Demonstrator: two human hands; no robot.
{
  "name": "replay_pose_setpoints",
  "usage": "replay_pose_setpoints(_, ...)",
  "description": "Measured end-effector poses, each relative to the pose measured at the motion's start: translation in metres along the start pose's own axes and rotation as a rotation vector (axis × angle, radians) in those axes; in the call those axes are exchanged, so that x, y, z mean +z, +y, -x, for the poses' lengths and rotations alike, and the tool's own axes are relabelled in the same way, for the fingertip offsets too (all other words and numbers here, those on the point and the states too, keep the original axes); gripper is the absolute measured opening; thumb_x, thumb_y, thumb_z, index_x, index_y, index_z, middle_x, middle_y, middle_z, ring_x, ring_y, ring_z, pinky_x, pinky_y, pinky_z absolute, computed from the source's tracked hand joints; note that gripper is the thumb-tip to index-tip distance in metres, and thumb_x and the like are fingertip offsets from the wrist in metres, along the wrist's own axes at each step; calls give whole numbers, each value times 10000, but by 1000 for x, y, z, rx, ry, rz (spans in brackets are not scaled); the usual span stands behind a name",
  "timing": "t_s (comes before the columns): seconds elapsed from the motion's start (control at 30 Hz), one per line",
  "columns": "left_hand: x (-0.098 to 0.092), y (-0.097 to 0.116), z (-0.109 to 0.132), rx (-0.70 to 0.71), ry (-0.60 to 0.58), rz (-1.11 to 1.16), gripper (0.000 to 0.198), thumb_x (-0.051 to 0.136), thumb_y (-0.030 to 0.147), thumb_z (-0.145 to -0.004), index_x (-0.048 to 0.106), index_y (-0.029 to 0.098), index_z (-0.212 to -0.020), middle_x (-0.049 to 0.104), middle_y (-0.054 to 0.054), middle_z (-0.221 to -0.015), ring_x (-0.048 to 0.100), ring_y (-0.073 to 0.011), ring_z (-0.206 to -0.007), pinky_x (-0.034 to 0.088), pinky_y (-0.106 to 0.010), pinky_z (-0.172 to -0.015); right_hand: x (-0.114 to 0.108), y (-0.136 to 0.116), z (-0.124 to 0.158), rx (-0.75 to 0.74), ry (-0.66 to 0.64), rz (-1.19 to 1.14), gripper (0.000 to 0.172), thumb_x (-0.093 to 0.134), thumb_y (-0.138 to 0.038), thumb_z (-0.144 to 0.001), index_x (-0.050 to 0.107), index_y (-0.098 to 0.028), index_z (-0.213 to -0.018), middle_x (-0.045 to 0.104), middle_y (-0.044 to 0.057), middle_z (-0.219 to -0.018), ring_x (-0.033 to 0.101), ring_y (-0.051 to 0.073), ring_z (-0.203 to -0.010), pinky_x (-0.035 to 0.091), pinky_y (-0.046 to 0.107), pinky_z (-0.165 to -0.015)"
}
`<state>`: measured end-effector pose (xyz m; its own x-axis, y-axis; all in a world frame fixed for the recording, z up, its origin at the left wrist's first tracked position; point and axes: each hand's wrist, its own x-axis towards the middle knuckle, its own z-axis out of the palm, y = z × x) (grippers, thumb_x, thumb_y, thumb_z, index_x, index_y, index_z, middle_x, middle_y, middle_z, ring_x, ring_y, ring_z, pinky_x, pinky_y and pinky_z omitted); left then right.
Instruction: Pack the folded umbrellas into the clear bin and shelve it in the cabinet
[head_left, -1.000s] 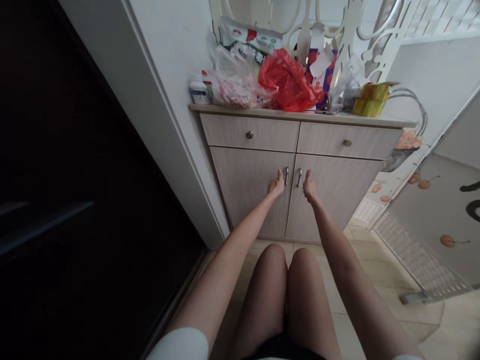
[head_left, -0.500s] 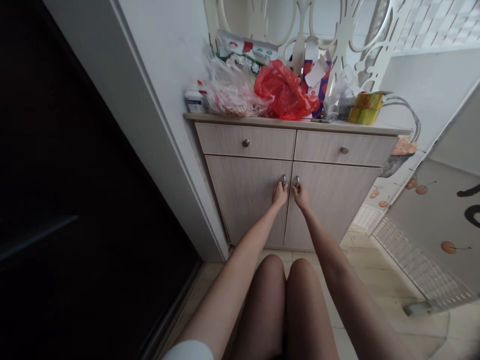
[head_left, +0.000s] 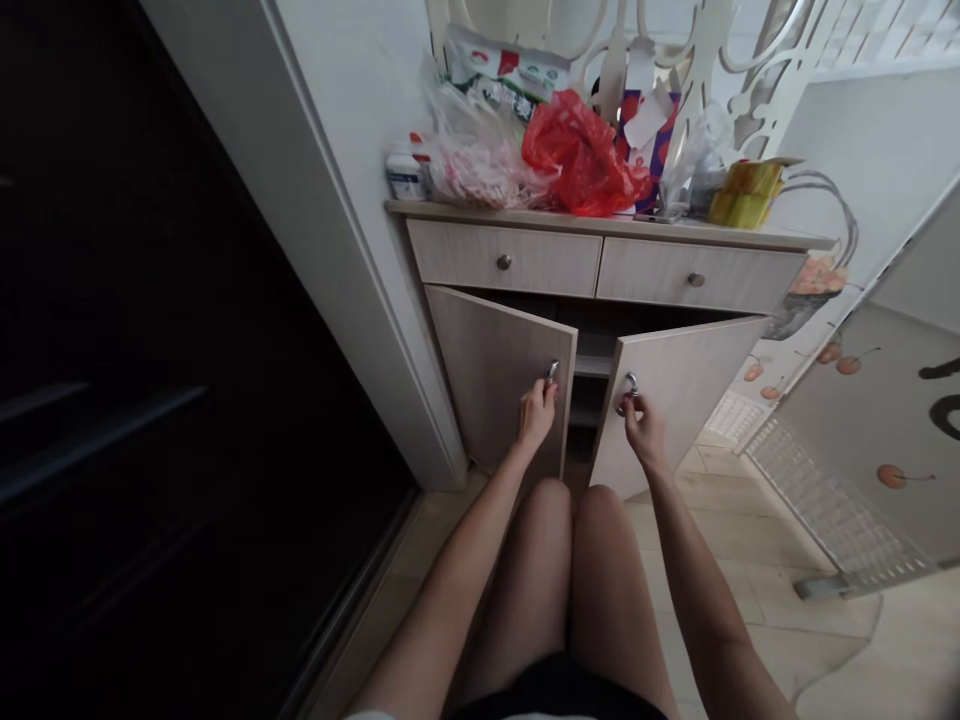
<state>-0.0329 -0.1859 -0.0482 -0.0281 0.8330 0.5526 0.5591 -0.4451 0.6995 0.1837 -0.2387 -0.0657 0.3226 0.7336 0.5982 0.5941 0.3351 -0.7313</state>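
Observation:
My left hand (head_left: 537,412) is closed on the metal handle (head_left: 553,372) of the left cabinet door (head_left: 499,350). The other handle (head_left: 631,384), on the right cabinet door (head_left: 690,385), is pinched by my right hand (head_left: 643,430). Both pale wooden doors stand partly ajar, angled outward with a gap between them. Through the gap an inner shelf (head_left: 594,365) shows; most of the dark interior is hidden behind the doors. Two closed drawers with round knobs, the left drawer (head_left: 457,252) and the right drawer (head_left: 757,280), sit above the doors.
On the cabinet top (head_left: 802,241) lie a red plastic bag (head_left: 581,155), a clear bag (head_left: 480,165), a white bottle (head_left: 405,175), a purple box (head_left: 645,150) and a yellow package (head_left: 746,193). A white door frame (head_left: 360,250) rises at left. My knees are close before the doors.
Both cabinet doors have swung from closed to partly ajar. My hands have moved apart and toward me with the handles. The view has shifted slightly.

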Motion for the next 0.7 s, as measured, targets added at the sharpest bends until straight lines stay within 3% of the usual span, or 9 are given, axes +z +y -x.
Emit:
replay_pose_setpoints(0.2, -53, -15, 44, 25, 128, 49, 207, 492, 350, -961, 616, 209, -875, 716, -48, -755, 697, -172, -718, 511, -262, -716, -67, -3, 47, 27, 97, 80, 479, 450, -628, -917, 652, -194, -915, 744, 100, -851, 706, 234, -802, 518, 349, -765)
replay_pose_setpoints(0.43, -107, -33, 76, -18, 288, -49, 280, 472, 440, -922, 611, 210, -845, 725, -66, -765, 700, -194, -710, 524, -274, -681, -134, -5, 80, 83, 185, 189, 566, 432, -697, -902, 675, -187, -902, 741, 115, -842, 702, 237, -788, 520, 335, -737)
replay_pose_setpoints(0.57, -144, -55, 90, -90, 407, -169, 267, 490, 430, -871, 622, 198, -868, 732, -89, -802, 709, -223, -728, 522, -289, -652, -173, 11, 95, 114, 260, 351, 596, 402, -727, -888, 670, -196, -851, 736, 134, -848, 692, 268, -796, 493, 336, -680)
replay_pose_setpoints(0.7, -184, -78, 96, -139, 538, -234, 260, 507, 413, -806, 628, 190, -867, 711, -81, -755, 692, -221, -688, 510, -286, -608, -222, 43, 105, 185, 317, 474, 606, 394, -752, -850, 658, -207, -817, 715, 131, -761, 661, 267, -662, 457, 335, -574)
